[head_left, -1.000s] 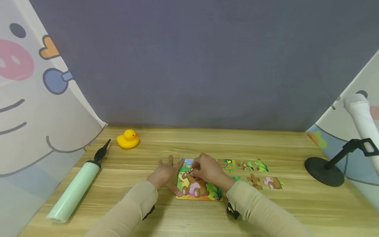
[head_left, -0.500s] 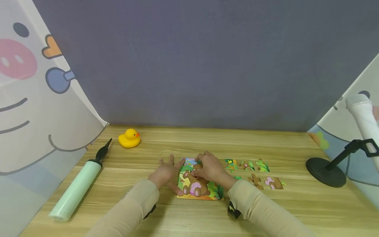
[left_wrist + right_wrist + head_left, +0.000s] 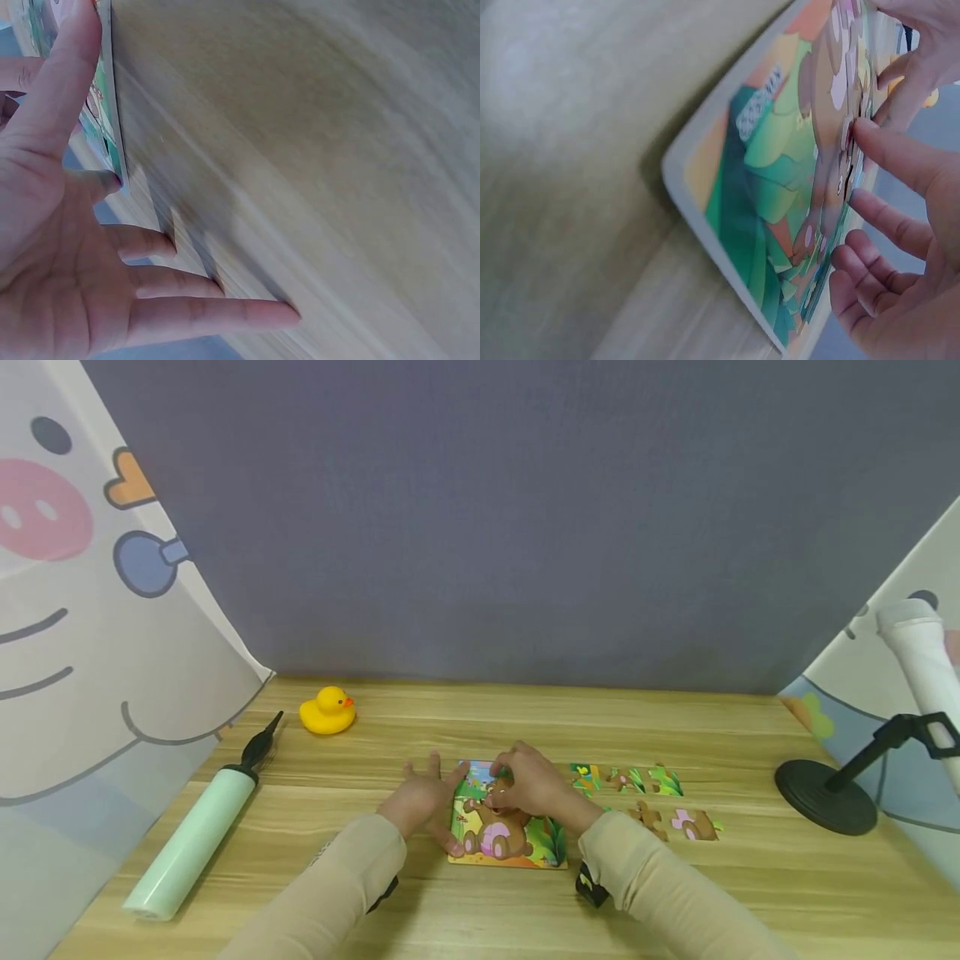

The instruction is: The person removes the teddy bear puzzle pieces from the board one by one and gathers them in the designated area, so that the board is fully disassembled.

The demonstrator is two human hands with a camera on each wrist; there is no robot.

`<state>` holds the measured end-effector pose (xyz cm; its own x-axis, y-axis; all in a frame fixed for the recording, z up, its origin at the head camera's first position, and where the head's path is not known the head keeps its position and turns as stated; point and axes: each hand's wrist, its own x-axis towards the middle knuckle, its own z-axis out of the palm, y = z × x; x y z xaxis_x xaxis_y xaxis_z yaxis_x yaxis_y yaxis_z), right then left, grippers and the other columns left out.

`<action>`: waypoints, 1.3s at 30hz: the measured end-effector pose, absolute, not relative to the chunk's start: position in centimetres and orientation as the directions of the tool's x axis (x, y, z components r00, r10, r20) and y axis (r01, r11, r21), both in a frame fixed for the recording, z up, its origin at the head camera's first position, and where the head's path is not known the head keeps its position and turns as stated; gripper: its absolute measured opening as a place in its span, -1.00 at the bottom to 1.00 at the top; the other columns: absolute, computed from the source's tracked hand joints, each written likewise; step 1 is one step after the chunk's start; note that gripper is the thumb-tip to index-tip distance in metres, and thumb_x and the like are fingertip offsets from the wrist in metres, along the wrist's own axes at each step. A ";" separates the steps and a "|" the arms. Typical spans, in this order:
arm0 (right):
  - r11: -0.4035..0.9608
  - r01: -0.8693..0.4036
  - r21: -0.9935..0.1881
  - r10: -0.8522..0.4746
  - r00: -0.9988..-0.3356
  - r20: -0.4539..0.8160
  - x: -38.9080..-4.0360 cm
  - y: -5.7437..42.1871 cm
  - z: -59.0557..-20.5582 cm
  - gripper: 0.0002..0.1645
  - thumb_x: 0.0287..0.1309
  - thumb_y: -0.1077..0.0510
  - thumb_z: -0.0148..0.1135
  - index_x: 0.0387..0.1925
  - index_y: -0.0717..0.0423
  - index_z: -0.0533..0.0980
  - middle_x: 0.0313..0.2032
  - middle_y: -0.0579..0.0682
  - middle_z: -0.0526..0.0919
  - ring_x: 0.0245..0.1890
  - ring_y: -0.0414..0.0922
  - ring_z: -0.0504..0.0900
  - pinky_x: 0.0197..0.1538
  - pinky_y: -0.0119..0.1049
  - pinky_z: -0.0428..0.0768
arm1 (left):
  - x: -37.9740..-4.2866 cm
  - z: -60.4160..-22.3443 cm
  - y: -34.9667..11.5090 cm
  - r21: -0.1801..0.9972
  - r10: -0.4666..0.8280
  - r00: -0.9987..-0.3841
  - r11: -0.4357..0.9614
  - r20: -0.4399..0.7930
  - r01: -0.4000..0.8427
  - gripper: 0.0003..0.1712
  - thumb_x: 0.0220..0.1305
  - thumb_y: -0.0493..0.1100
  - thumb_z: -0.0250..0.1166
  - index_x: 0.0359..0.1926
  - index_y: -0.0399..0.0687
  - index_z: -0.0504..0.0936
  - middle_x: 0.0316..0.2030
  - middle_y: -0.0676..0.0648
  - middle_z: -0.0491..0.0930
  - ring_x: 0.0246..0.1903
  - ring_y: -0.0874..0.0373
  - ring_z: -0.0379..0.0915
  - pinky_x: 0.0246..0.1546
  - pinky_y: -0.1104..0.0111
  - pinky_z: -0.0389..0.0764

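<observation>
1. Evidently a puzzle (image 3: pixel 495 842) is being put together; it lies flat on the table (image 3: pixel 480 914), between the two hands, and I'd judge the step in hand to be seating a piece around the bear's head.
2. The left hand (image 3: pixel 415 800) is spread wide, forefinger at the upper left corner and thumb over the lower left edge, clasping nothing.
3. The right hand (image 3: pixel 534 781) bends over the head, thumb and forefinger apart on the surface; whether they pinch a piece, I can't tell.
4. To my mind, the next move calls for lining up the seams and pressing gently, with the left hand bracing the edge.
5. Just right of the puzzle, loose pieces (image 3: pixel 664 780) lie in two rows, so a sleeve could brush them.
6. Bare wood runs along the near edge and to the left, giving room; the duck (image 3: pixel 327 711), pump (image 3: pixel 197 845) and microphone (image 3: pixel 924 656) stand well apart.
</observation>
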<state>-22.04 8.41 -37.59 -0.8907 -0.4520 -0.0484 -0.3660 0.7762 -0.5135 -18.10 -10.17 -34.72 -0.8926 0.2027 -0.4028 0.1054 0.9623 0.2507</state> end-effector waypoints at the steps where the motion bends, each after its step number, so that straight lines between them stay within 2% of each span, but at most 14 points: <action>1: 0.772 -0.365 -0.520 -0.453 -0.890 -0.049 -22.1 8.5 -37.6 -0.61 0.02 0.04 0.61 -0.13 0.04 0.66 -0.14 -0.04 0.50 -0.20 -0.09 0.48 -0.02 -0.04 0.57 | -18.1 -34.7 -10.2 0.246 0.203 -0.891 0.963 -0.405 0.108 0.43 -0.24 0.09 0.68 0.62 0.02 0.05 0.53 -0.51 -0.19 0.39 -0.72 -0.24 0.06 -0.48 0.37; 8: 0.740 -0.416 -0.528 -0.497 -0.868 -0.013 -22.2 9.7 -37.5 -0.61 0.04 0.03 0.60 -0.09 -0.01 0.67 -0.12 -0.07 0.53 -0.19 -0.09 0.52 -0.07 -0.08 0.59 | -18.2 -34.7 -10.2 0.256 0.199 -0.890 0.962 -0.410 0.097 0.45 -0.24 0.09 0.71 0.62 0.02 0.05 0.53 -0.52 -0.18 0.39 -0.71 -0.24 0.12 -0.46 0.33; 15: 0.694 -0.486 -0.531 -0.544 -0.837 0.055 -21.9 11.8 -36.9 -0.63 0.08 0.06 0.57 -0.08 0.02 0.67 -0.08 -0.02 0.58 -0.05 0.02 0.59 -0.02 -0.01 0.61 | -18.5 -34.7 -10.2 0.229 0.202 -0.882 0.967 -0.426 0.111 0.46 -0.22 0.12 0.70 0.62 0.01 0.02 0.53 -0.52 -0.19 0.38 -0.72 -0.22 0.13 -0.43 0.36; 22: 0.696 -0.481 -0.533 -0.537 -0.841 0.058 -21.0 14.4 -36.2 -0.59 0.07 0.00 0.58 -0.05 -0.02 0.66 -0.08 -0.04 0.60 -0.14 -0.02 0.57 -0.17 -0.14 0.59 | -18.6 -34.8 -10.3 0.223 0.203 -0.876 0.968 -0.437 0.113 0.46 -0.20 0.13 0.69 0.63 0.01 -0.01 0.53 -0.51 -0.22 0.39 -0.71 -0.24 0.11 -0.42 0.39; 29: 0.688 -0.437 -0.579 -0.512 -0.858 0.039 -19.6 17.3 -35.6 -0.58 0.09 -0.05 0.55 -0.02 -0.10 0.66 -0.09 -0.09 0.59 -0.10 -0.03 0.54 -0.18 -0.14 0.56 | -18.6 -34.8 -10.3 0.231 0.195 -0.875 0.968 -0.444 0.099 0.47 -0.22 0.11 0.70 0.63 0.03 0.00 0.54 -0.49 -0.23 0.40 -0.70 -0.27 0.10 -0.45 0.37; 39: 0.676 -0.478 -0.562 -0.522 -0.848 0.093 -16.9 22.0 -35.8 -0.57 0.07 -0.13 0.54 -0.03 -0.14 0.66 -0.15 -0.16 0.58 -0.20 -0.12 0.52 -0.33 -0.34 0.53 | -18.6 -34.7 -10.2 0.243 0.197 -0.875 0.965 -0.442 0.094 0.48 -0.22 0.10 0.71 0.63 0.02 -0.01 0.54 -0.50 -0.24 0.40 -0.71 -0.28 0.12 -0.46 0.34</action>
<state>-16.90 22.03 -35.84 -0.8478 -0.5221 0.0930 -0.4777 0.6756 -0.5616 -18.62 -10.18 -34.68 -0.8751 0.1966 -0.4421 0.0942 0.9655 0.2429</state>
